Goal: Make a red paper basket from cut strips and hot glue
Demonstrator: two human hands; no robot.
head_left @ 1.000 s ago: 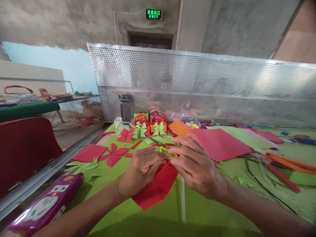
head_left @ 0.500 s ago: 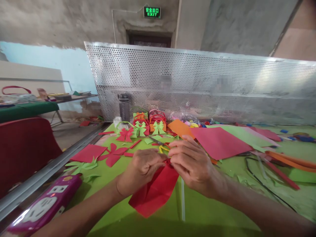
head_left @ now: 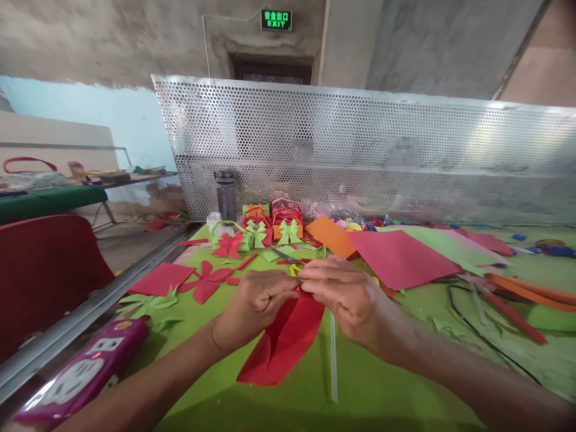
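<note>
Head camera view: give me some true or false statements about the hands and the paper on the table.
The left hand and the right hand both pinch the red paper at its top end. True.
The purple power strip lies right of the hands. False: it lies at the near left.
A dark bottle stands by the perforated screen. True.
The red chair stands on the right. False: it stands on the left.
</note>
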